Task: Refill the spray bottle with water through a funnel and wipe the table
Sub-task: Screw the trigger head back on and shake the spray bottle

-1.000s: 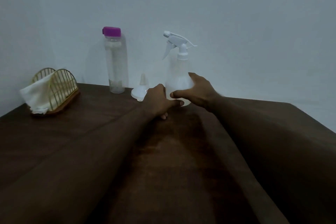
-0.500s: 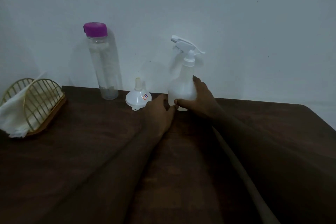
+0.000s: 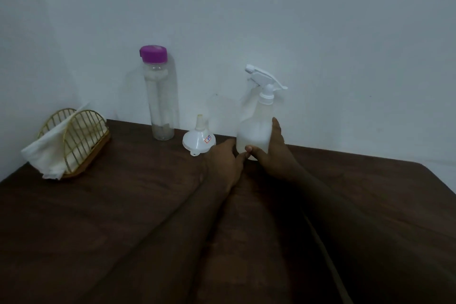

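Steadying seems why our right hand [image 3: 274, 155] has its grip wrapped low round the upright spray bottle [image 3: 255, 128] on the worktop [image 3: 123, 205], while our left hand [image 3: 223, 163] rests loose and empty just left of that grip, with the inverted funnel [image 3: 198, 139] just beyond it.

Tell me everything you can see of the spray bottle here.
The spray bottle is translucent white plastic with a white trigger head on, nozzle pointing left. It stands upright on the dark table. The right hand grips its lower body, thumb in front; the left hand lies beside its base, contact unclear.
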The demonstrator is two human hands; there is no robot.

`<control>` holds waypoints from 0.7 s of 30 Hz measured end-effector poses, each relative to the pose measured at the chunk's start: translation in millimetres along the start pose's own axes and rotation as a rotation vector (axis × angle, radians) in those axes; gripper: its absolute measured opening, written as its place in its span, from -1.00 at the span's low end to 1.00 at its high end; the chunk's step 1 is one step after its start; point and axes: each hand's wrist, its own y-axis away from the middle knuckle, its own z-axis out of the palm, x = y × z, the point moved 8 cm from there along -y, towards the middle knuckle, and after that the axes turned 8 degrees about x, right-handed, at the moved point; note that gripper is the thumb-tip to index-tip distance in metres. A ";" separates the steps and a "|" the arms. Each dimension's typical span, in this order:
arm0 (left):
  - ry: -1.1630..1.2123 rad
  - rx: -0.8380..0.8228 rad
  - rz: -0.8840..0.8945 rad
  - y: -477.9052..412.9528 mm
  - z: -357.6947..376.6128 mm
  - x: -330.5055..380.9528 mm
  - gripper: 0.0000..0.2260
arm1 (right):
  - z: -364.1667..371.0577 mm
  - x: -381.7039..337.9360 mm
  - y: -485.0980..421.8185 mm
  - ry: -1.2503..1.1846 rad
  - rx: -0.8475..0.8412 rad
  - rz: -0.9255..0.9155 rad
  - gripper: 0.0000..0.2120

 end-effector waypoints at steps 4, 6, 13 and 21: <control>-0.060 -0.001 0.023 0.6 -1.9 3.5 -0.68 | 2.2 0.0 8.1 0.031 -0.014 0.089 0.02; -0.092 0.014 0.013 2.1 -5.1 5.3 -0.66 | 0.9 -2.9 17.5 0.053 -0.009 0.133 0.06; 0.032 -0.006 0.034 24.5 -23.9 19.7 -0.73 | -2.4 -26.7 77.3 0.153 0.077 0.144 -0.26; 0.079 -0.012 0.223 78.7 -62.6 22.3 -0.88 | 20.7 -75.2 136.9 0.390 -0.117 -0.095 -0.50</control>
